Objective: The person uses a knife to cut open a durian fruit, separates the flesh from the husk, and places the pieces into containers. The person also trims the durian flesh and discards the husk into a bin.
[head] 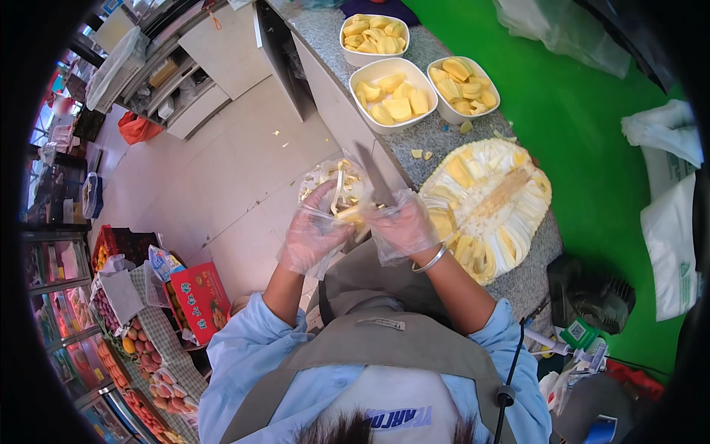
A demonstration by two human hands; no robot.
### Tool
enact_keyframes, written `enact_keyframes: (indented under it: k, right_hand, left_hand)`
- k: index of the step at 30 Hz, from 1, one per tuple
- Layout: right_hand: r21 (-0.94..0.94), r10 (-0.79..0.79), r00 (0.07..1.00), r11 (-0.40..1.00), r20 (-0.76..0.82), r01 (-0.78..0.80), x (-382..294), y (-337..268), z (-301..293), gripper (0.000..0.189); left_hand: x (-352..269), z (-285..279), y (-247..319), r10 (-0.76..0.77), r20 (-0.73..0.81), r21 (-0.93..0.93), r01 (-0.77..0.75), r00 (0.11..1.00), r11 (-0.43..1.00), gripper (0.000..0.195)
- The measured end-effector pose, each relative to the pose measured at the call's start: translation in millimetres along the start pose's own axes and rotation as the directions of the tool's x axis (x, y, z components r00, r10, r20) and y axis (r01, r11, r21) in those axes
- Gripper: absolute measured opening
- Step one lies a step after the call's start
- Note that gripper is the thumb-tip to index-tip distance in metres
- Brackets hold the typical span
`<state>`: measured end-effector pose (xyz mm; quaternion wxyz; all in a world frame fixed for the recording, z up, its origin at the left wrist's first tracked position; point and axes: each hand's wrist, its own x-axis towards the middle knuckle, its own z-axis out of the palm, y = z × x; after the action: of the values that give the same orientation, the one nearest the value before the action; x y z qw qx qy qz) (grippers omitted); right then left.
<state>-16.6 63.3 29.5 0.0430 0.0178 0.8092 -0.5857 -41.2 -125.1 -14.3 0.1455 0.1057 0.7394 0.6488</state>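
Both my hands wear thin clear plastic gloves. My left hand (319,230) holds a yellow jackfruit pod (350,214) at its fingertips. In my right hand (402,225) is a knife, its blade (373,173) pointing up and away, slightly blurred. Behind the hands, a clear bag (333,175) contains pale fruit scraps. To the right, a large cut jackfruit piece (499,205) lies open side up on the granite counter (407,152). Beyond it are a white tub of jackfruit pods (394,125), a second tub (463,117) and a third tub (374,58).
Small scraps (421,154) lie on the counter by its edge. A black device (591,294) stands at the counter's near right end. At lower left are a red carton (199,302) and displayed fruit (141,344). A cabinet door (280,61) stands ajar at the top.
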Motion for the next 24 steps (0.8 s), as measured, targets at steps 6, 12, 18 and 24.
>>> enact_keyframes:
  k: [6, 12, 18, 24]
  right_hand:
    - [0.054, 0.143, 0.980, 0.989, -0.136, -0.137, 9, 44, 9, 0.030]
    - [0.219, 0.154, 0.982, 0.967, -0.105, -0.129, 8, 33, 10, 0.033]
    - [0.000, 0.083, 0.989, 0.996, -0.119, -0.084, -2, 14, 11, 0.040]
    - [0.078, 0.297, 0.932, 0.955, -0.209, -0.286, 0, 24, 8, 0.027]
  left_hand:
    - [-4, 9, 24, -0.145, 0.071, -0.293, 0.160, 0.987, 0.943, 0.087]
    - [-13, 16, 27, 0.021, -0.075, 0.076, -0.015, 0.997, 0.997, 0.085]
    - [-18, 25, 20, 0.383, -0.103, 0.489, -0.288, 0.918, 0.823, 0.084]
    - [-14, 25, 9, 0.118, -0.227, -0.028, -0.128, 0.967, 0.991, 0.080]
